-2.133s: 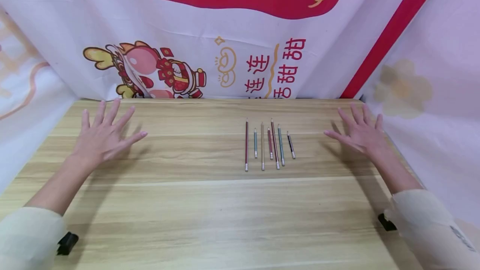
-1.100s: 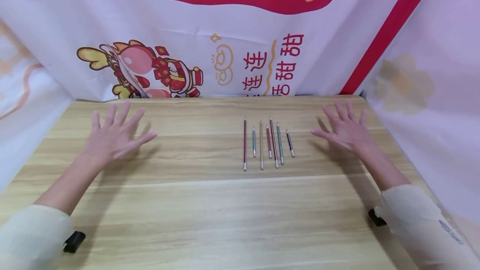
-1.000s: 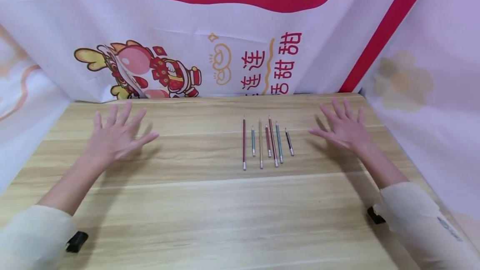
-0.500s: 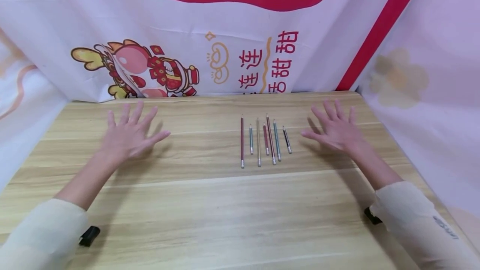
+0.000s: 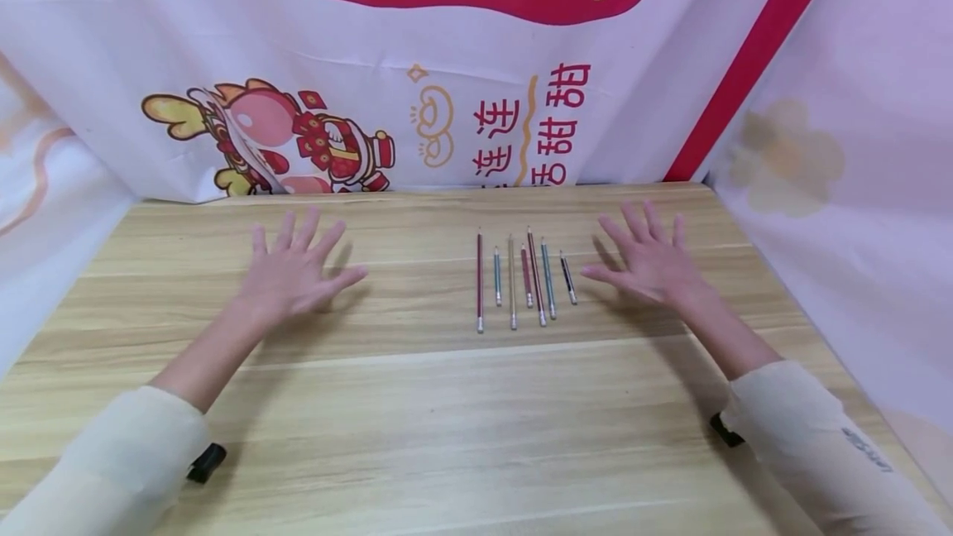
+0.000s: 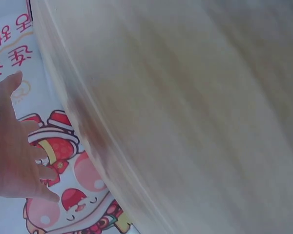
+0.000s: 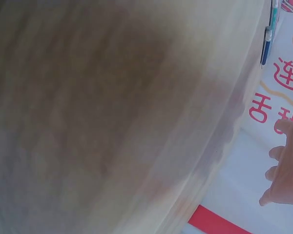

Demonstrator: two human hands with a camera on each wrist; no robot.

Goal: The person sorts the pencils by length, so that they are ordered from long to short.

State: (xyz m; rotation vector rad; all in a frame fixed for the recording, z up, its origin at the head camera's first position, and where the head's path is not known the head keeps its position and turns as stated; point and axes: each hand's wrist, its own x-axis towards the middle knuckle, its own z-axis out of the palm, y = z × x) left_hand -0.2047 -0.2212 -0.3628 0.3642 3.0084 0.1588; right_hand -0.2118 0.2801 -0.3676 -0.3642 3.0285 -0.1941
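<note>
Several pencils lie side by side on the wooden table (image 5: pixel 447 420), erasers toward the person. At the left end of the row is a long dark red pencil (image 5: pixel 480 279); a short dark pencil (image 5: pixel 568 278) lies at the right end. Between them are a tan pencil (image 5: pixel 512 284), a long teal pencil (image 5: pixel 548 279) and others. My left hand (image 5: pixel 290 271) is spread over the table, well left of the row, holding nothing. Fingers also spread, my right hand (image 5: pixel 648 263) hovers just right of the short dark pencil. In the left wrist view the left hand (image 6: pixel 12 146) shows fingers extended.
A white and red printed cloth (image 5: pixel 357 40) hangs along the table's back edge. Another cloth (image 5: pixel 856 213) borders the right side. Black straps or clips (image 5: pixel 207 463) show below the sleeves.
Both hands have moved inward toward the pencils, the left hand farther to the right. The view has shifted slightly. The pencils keep the same arrangement.
</note>
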